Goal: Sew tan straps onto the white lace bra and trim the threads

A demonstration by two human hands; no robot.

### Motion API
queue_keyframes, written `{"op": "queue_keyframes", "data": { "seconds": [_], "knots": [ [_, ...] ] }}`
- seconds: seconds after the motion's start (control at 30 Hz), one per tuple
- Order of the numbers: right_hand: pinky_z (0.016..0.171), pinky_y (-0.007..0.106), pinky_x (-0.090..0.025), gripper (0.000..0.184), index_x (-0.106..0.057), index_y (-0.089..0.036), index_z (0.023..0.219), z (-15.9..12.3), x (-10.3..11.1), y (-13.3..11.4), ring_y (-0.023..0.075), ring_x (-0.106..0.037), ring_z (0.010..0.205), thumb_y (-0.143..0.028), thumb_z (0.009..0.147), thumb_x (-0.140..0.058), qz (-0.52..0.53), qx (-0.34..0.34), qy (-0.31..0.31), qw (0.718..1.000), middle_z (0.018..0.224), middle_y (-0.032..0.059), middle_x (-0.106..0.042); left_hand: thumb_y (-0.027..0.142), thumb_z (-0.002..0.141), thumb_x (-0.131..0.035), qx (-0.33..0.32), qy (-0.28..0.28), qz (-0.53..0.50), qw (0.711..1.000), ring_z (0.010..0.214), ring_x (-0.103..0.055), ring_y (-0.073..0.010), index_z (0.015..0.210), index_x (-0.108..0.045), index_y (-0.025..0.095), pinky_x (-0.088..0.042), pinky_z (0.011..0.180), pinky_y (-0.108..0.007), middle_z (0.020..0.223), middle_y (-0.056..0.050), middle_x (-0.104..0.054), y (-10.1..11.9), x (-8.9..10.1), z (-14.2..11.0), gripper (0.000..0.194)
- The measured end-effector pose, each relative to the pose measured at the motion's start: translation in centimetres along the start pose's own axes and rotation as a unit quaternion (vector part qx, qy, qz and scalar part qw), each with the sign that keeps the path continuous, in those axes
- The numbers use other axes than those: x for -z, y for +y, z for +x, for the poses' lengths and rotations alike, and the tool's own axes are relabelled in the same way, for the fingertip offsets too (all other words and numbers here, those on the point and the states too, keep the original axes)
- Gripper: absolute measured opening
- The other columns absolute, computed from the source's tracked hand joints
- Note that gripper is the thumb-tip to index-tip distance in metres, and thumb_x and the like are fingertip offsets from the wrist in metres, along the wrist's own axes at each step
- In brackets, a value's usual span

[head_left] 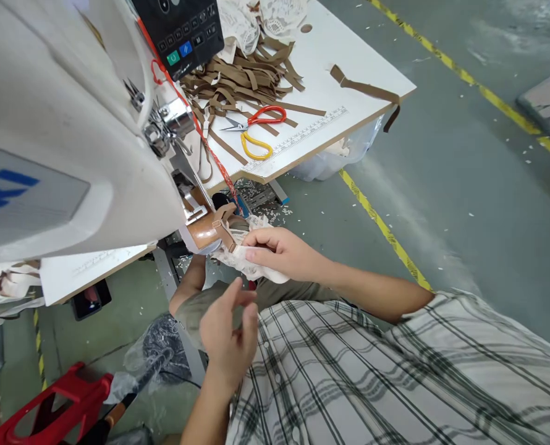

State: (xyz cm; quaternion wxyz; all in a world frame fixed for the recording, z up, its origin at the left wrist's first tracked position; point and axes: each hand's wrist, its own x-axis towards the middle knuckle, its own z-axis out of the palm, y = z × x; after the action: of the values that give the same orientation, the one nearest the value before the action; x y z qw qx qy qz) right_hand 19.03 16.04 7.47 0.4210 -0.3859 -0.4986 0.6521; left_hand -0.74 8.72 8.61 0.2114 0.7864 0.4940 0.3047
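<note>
White lace fabric (275, 275) is pinched between the thumb and fingers of my right hand (282, 250), beside the sewing machine's rounded arm end. A brown strap (224, 227) with a small slider lies over that brown, shiny arm end (203, 232) and meets the lace at my fingers. My left hand (231, 334) is raised just below the lace, apart from it, slightly blurred. Its fingers and thumb are spread with nothing between them. The machine's presser area (194, 210) sits just beyond the strap, partly hidden by the white machine head (80, 123).
On the white table (368, 55) lie a heap of brown straps (247, 77), scissors (256, 130) with red and yellow handles, and white lace pieces (242, 25). One strap (368, 89) hangs over the edge. A control panel (182, 37) overhangs the table. A red frame (62, 402) stands lower left.
</note>
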Motion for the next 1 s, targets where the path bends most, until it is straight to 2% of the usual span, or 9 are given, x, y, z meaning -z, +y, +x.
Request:
{"op": "queue_keyframes", "data": {
  "seconds": [0.1,0.17,0.37,0.47,0.6,0.73,0.87,0.93,1.0],
  "knots": [
    [0.057,0.021,-0.038,0.033,-0.064,-0.015,0.083,-0.2,0.2,-0.6,0.0082,-0.048,0.063,-0.047,0.092,-0.063,-0.004,-0.025,-0.038,0.999,0.071,-0.0019,-0.056,0.018,0.095,-0.057,-0.033,0.069,0.042,0.996,0.096,-0.073,-0.0218,0.128,-0.060,0.019,-0.060,0.083,-0.035,0.104,-0.010,-0.076,-0.4,1.5,0.9,0.034],
    [0.057,0.021,-0.038,0.032,-0.063,-0.015,0.081,-0.4,0.1,-1.0,0.0083,-0.047,0.063,-0.045,0.092,-0.062,-0.015,-0.032,-0.060,0.998,0.070,-0.0018,-0.056,0.015,0.093,-0.058,-0.073,0.082,0.034,0.993,0.111,-0.068,-0.0249,0.131,-0.059,0.019,-0.057,0.093,-0.041,0.118,-0.012,-0.072,-0.5,2.2,1.8,0.038],
    [0.057,0.022,-0.033,0.026,-0.065,-0.014,0.079,-0.7,0.0,-1.5,0.0080,-0.044,0.060,-0.037,0.090,-0.061,-0.079,-0.052,-0.123,0.988,0.065,-0.0034,-0.052,0.016,0.095,-0.053,-0.107,-0.043,-0.024,0.993,0.146,-0.044,-0.0298,0.152,-0.037,0.020,-0.039,0.118,-0.054,0.144,-0.015,-0.058,-0.4,2.7,3.6,0.059],
    [0.058,0.023,-0.032,0.025,-0.065,-0.015,0.079,-0.9,0.0,-1.1,0.0087,-0.043,0.063,-0.037,0.090,-0.059,-0.122,-0.050,-0.149,0.980,0.066,-0.0034,-0.051,0.019,0.094,-0.057,-0.100,-0.096,-0.010,0.990,0.133,-0.058,-0.0262,0.151,-0.037,0.019,-0.037,0.120,-0.052,0.138,-0.015,-0.063,-0.9,2.6,3.4,0.060],
    [0.059,0.023,-0.032,0.024,-0.065,-0.016,0.079,-1.2,-0.1,-0.6,0.0091,-0.044,0.064,-0.036,0.090,-0.058,-0.164,-0.030,-0.164,0.972,0.068,-0.0036,-0.052,0.022,0.091,-0.062,-0.091,-0.095,0.023,0.991,0.101,-0.069,-0.0212,0.133,-0.051,0.019,-0.047,0.110,-0.047,0.105,-0.007,-0.072,-1.2,2.4,2.9,0.044],
    [0.061,0.023,-0.033,0.018,-0.065,-0.016,0.079,-1.4,-0.4,-1.1,0.0094,-0.047,0.066,-0.028,0.089,-0.056,-0.215,0.006,-0.164,0.963,0.070,-0.0029,-0.057,0.023,0.089,-0.065,-0.029,-0.068,0.008,0.997,0.074,-0.067,-0.0146,0.104,-0.059,0.021,-0.056,0.080,-0.030,0.081,0.001,-0.066,-1.0,2.5,2.2,0.016],
    [0.062,0.023,-0.037,0.018,-0.064,-0.017,0.078,-1.6,-0.8,-1.4,0.0097,-0.052,0.066,-0.027,0.090,-0.056,-0.246,0.036,-0.156,0.956,0.073,-0.0019,-0.061,0.026,0.087,-0.069,0.041,-0.064,0.009,0.997,0.055,-0.058,-0.0093,0.092,-0.061,0.021,-0.048,0.056,-0.022,0.071,0.005,-0.065,-1.0,2.6,1.4,0.010],
    [0.065,0.023,-0.039,0.014,-0.064,-0.018,0.079,-1.7,-0.9,-0.9,0.0101,-0.055,0.069,-0.025,0.089,-0.059,-0.267,0.084,-0.144,0.949,0.074,-0.0016,-0.063,0.024,0.088,-0.068,0.028,-0.053,0.025,0.998,0.049,-0.054,-0.0088,0.086,-0.061,0.021,-0.045,0.053,-0.022,0.064,0.006,-0.062,-1.3,2.7,1.1,0.007],
    [0.067,0.024,-0.040,0.011,-0.062,-0.019,0.080,-1.8,-1.0,-0.2,0.0112,-0.056,0.071,-0.024,0.090,-0.060,-0.313,0.164,-0.125,0.927,0.076,-0.0011,-0.064,0.018,0.087,-0.066,-0.035,-0.033,0.045,0.998,0.050,-0.056,-0.0100,0.083,-0.062,0.022,-0.046,0.054,-0.022,0.059,0.006,-0.060,-1.6,2.7,1.1,0.007]
  ]
}}
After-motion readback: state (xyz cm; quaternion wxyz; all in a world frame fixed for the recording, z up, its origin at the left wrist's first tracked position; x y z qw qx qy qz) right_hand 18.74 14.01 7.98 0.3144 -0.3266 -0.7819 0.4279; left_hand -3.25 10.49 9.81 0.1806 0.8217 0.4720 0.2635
